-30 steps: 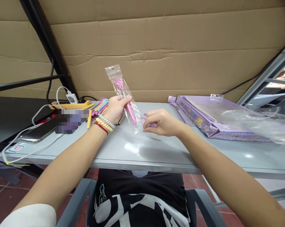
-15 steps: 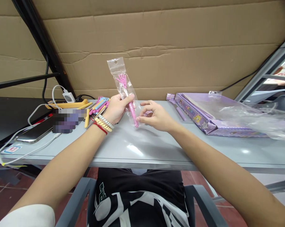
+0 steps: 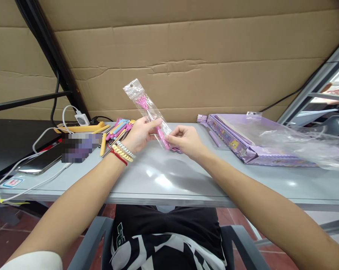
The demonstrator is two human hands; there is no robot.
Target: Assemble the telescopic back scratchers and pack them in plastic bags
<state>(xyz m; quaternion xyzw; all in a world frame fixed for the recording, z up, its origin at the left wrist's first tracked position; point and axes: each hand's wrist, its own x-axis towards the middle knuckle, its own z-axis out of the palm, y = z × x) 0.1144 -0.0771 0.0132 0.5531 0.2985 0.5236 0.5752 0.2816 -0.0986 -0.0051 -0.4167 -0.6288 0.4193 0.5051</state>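
A pink hand-shaped back scratcher [image 3: 142, 102] lies inside a clear plastic bag [image 3: 134, 89], tilted with its little hand up and to the left. My left hand [image 3: 140, 134], with bracelets at the wrist, is closed around the bag at mid-length, thumb across the front. The thumb and fingers of my right hand [image 3: 187, 141] pinch the lower end by the handle's tip. Beside my left wrist, a pile of loose back scratchers [image 3: 120, 128] in pink, blue and yellow lies on the grey table [image 3: 147, 180].
On the right sits a purple box [image 3: 242, 152] with clear plastic wrapping [image 3: 306, 140] over it. A purple packaged item [image 3: 214, 138] lies beside the box. At left are a phone [image 3: 42, 161], a white cable [image 3: 45, 191] and a charger [image 3: 82, 118]. Cardboard [image 3: 186, 45] stands behind.
The bagged back scratcher has dropped slightly and leans further left at the top. My right fingers, apart at the lower end before, have closed on it.
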